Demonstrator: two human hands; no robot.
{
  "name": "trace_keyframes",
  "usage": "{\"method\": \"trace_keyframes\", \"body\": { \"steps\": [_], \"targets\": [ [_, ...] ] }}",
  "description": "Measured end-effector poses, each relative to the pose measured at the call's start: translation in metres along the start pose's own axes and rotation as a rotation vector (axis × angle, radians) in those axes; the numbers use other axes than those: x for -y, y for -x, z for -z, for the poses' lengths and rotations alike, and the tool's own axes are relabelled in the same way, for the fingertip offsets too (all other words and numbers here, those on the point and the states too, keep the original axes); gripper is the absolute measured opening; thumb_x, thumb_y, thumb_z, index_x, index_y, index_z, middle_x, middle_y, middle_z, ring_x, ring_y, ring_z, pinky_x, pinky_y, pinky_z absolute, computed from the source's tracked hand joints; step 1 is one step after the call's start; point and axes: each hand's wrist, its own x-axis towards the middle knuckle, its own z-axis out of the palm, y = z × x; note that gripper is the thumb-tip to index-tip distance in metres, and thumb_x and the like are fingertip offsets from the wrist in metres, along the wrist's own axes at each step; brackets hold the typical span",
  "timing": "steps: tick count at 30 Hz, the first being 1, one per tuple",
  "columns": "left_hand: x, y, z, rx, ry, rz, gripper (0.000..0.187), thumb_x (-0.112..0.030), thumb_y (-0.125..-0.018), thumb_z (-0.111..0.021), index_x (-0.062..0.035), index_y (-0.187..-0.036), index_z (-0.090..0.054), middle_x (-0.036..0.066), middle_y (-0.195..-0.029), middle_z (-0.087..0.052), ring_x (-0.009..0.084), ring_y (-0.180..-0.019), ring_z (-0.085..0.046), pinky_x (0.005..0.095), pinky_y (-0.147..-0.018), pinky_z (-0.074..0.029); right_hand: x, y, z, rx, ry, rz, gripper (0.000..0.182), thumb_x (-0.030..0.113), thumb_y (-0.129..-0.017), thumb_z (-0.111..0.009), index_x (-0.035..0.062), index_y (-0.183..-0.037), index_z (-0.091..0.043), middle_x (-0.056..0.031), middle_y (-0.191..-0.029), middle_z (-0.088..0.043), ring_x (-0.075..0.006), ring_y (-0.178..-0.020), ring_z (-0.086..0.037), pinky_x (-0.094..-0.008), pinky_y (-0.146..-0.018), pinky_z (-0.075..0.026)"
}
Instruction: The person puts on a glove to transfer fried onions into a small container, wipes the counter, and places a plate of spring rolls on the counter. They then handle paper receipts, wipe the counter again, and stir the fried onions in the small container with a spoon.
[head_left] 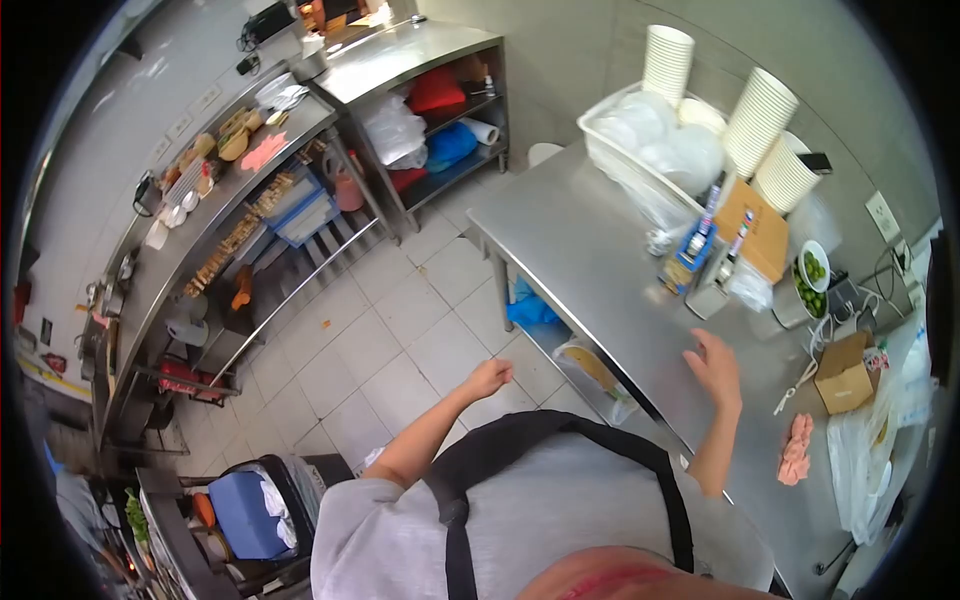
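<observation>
My left hand (488, 379) is held out over the tiled floor, its fingers curled in and nothing showing in them. Over the steel table (600, 265), near its front edge, my right hand (713, 368) has its fingers apart and holds nothing. Closest beyond it are a metal holder (708, 298) and a blue-labelled pack (688, 262) with pens standing by it. To the right of that hand, a crumpled pink cloth (795, 452) lies on the table beside a small open cardboard box (846, 372).
At the table's back stand a white bin (612, 148) of plastic-wrapped containers, stacked paper cups (758, 118) and a tub of green limes (812, 268). A long steel counter (215, 215) runs along the left. Behind me at lower left is a cart with a blue container (245, 510).
</observation>
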Motion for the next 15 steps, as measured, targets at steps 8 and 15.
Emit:
{"method": "trace_keyframes", "body": {
  "steps": [8,15],
  "targets": [
    [0.206,0.25,-0.003,-0.116,-0.068,0.723,0.02,-0.018,-0.077,-0.047,-0.004,-0.07,-0.059,0.015,-0.066,-0.059,0.0247,-0.055,-0.059,0.0363,-0.05,-0.049,0.118,-0.145,-0.094,0.255,0.013,0.498,0.041,0.024,-0.074,-0.062,0.0071,-0.111,-0.055,-0.0134,-0.093,-0.059,-0.0294,-0.083,-0.056,-0.0379,-0.076,-0.045],
    [0.171,0.368,-0.014,-0.662,0.605,1.525,0.017,-0.013,-0.077,-0.043,-0.0044,-0.07,-0.057,0.012,-0.062,-0.056,0.0219,-0.05,-0.056,0.0347,-0.045,-0.047,0.243,-0.242,-0.179,0.472,-0.117,0.753,0.041,0.024,-0.074,-0.064,0.006,-0.109,-0.055,-0.0138,-0.088,-0.059,-0.0299,-0.084,-0.056,-0.038,-0.075,-0.045]
  ]
}}
